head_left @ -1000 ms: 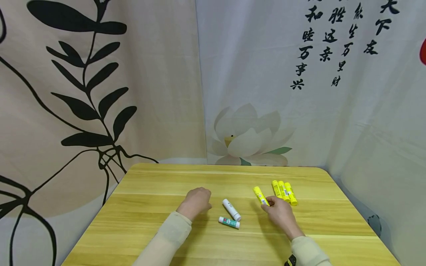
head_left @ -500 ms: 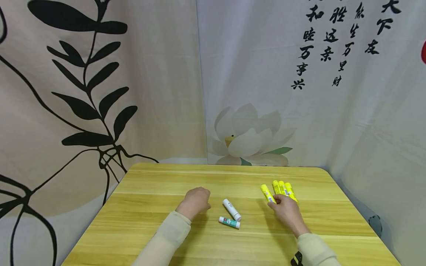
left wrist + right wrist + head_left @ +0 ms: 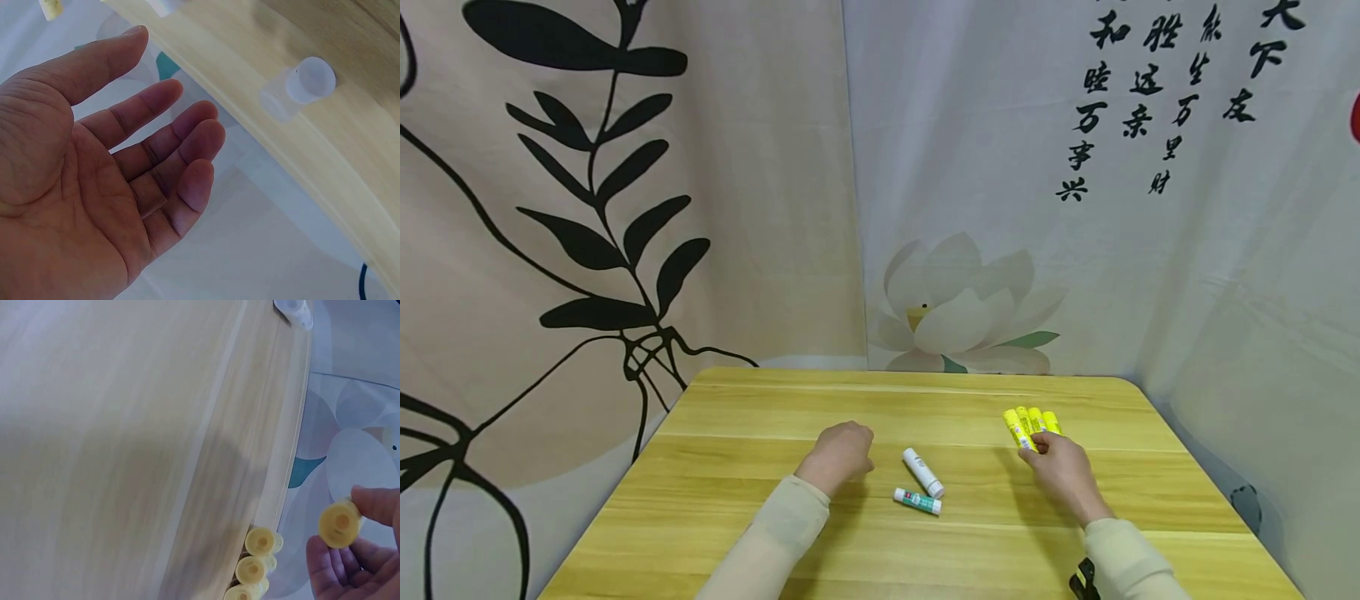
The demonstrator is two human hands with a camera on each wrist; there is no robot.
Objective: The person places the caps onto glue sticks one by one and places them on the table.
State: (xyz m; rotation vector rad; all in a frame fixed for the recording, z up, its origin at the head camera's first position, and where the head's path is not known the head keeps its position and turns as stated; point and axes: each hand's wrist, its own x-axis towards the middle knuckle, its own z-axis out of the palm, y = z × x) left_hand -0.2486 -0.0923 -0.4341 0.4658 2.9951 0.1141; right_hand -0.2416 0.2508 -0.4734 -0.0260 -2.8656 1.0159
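My right hand (image 3: 1063,475) pinches a yellow glue stick (image 3: 1018,430) between thumb and fingers, at the left end of a row of three more yellow glue sticks (image 3: 1051,423). In the right wrist view, the round base of the held glue stick (image 3: 339,524) faces the camera, apart from the row's bases (image 3: 251,570). My left hand (image 3: 838,457) hovers over the table, left of a white glue stick (image 3: 922,473). Its fingers (image 3: 199,140) are loosely bent around nothing. A green glue stick with white ends (image 3: 917,501) lies just below the white one.
The wooden table (image 3: 760,408) has its far edge close behind the yellow row. Beyond it hangs a pale cloth backdrop (image 3: 782,208) printed with black leaves, a lotus and writing.
My right hand has moved right with the yellow glue stick, bringing it up beside the other yellow ones. My left hand and the white and green glue sticks have stayed put.
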